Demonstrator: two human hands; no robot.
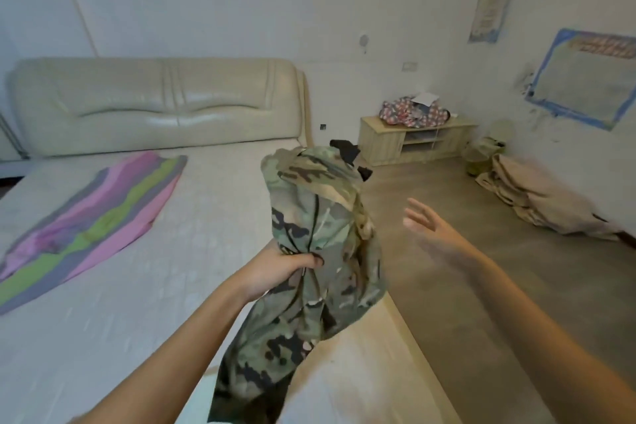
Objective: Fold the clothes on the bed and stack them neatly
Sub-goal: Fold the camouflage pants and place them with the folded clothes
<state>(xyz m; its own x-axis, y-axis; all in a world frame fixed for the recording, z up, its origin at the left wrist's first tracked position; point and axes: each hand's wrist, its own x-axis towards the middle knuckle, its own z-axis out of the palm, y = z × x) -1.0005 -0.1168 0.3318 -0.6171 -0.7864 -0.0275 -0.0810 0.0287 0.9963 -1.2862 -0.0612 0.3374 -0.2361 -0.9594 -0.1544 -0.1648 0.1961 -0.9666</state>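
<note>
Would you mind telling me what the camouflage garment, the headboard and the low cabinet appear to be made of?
Camouflage garment: matte woven cloth, probably; it bunches and drapes softly from the left hand. Headboard: leather or imitation leather; glossy highlights over padded, stitched panels. Cabinet: pale wood or wood-look laminate; flat boards, dull finish.

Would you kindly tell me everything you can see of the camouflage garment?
The camouflage garment is soft cloth printed in green, tan, brown and black patches. It is unfolded and bunched, held upright above the right edge of the bed, its top flopping over, its lower part hanging down. A black piece shows at its top. The left hand grips it around the middle; the open right hand is beside it, not touching. Its type is unclear.
</note>
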